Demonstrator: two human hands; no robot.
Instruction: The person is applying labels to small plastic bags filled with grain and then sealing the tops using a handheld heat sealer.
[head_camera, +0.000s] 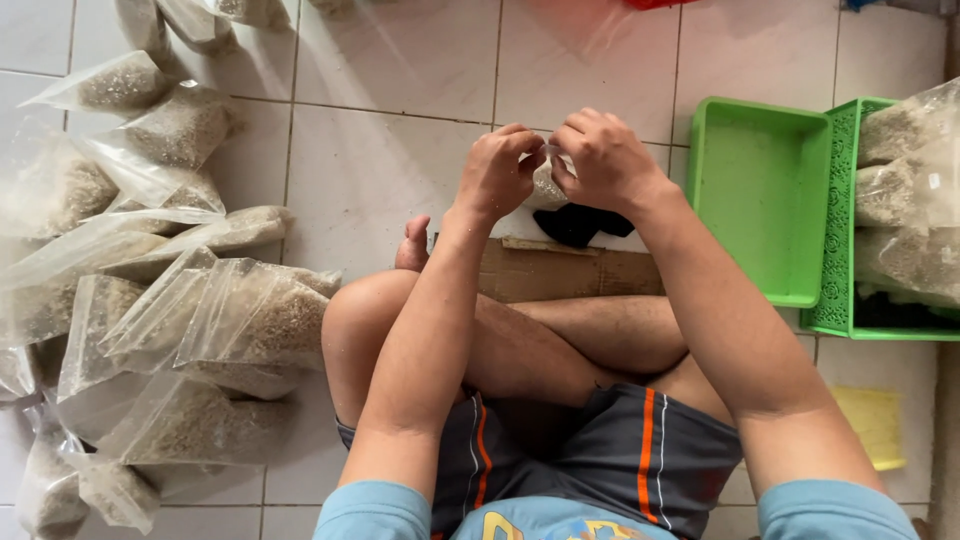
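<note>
Far left, a heap of clear plastic bags filled with pale grain (190, 330) lies on the white tiled floor (380, 170), spreading from the top-left corner down to the bottom-left corner. Centre: person sits cross-legged on the floor, a flat brown cardboard piece (560, 270) in front of the shins. Left hand (497, 170) and right hand (603, 160) are raised side by side over the cardboard's far edge, fingers pressed together, both pinching the top of one small clear plastic bag of grain (546, 187) between them. A black object (580, 224) sits just below the bag. Right: empty green plastic tray (760, 200), then a green perforated plastic basket (838, 230) holding more grain bags, at the floor's right edge.
</note>
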